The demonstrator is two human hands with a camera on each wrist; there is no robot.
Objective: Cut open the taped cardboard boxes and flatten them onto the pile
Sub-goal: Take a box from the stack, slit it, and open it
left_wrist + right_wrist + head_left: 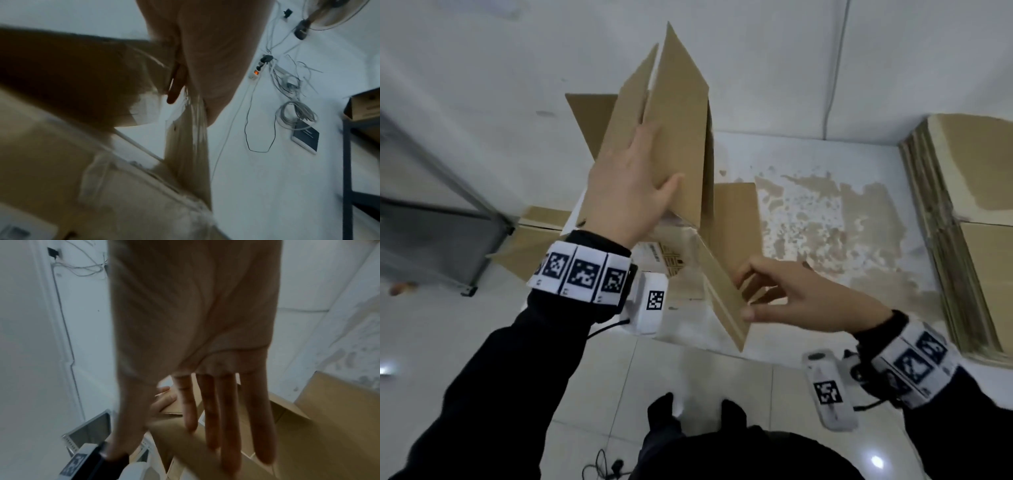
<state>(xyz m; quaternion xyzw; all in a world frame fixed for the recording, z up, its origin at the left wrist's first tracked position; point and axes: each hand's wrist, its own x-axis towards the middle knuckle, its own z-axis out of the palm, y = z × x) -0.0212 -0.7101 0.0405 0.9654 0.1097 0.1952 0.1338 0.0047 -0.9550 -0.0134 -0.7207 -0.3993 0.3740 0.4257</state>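
Basically mid-flatten: the left hand (631,192) holds a raised panel of the opened box (674,137), thumb round its edge, and the right hand (801,294) pinches a lower flap. Next it probably needs collapsing and carrying to the pile (969,212) on the right.

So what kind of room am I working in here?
Probably a back room or storeroom, not a home: bare white tiled floor, a stack of flattened cardboard against the wall, metal shelving, and loose cables with a power strip on the floor.
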